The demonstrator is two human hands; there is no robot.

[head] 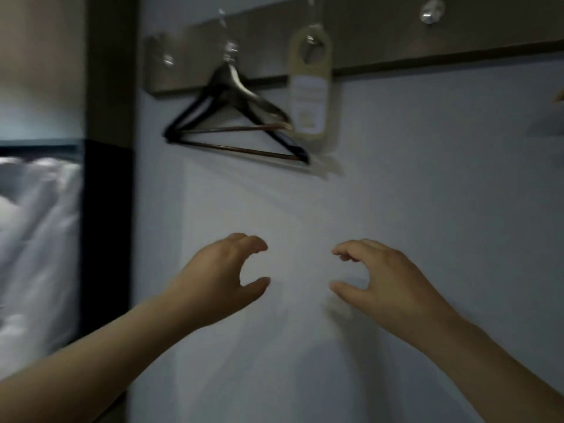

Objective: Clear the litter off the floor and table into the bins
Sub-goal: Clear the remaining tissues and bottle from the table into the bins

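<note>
The left grip [222,276] and right grip [381,279] are held loosely curled, empty; litter, unseen here, should be sought lower.

Motion-blurred throughout. Lower centre: left hand [213,279] and right hand [387,279] raised side by side before a pale wall [427,178], apart from each other, fingers loosely curled in a C, holding nothing. Upper centre: brown rail [396,41] with clear hooks [432,10], dark hangers [248,93] and a pale door tag [309,87] hanging from it. Left edge: white bedding [36,239] beyond a dark post [106,209].
</note>
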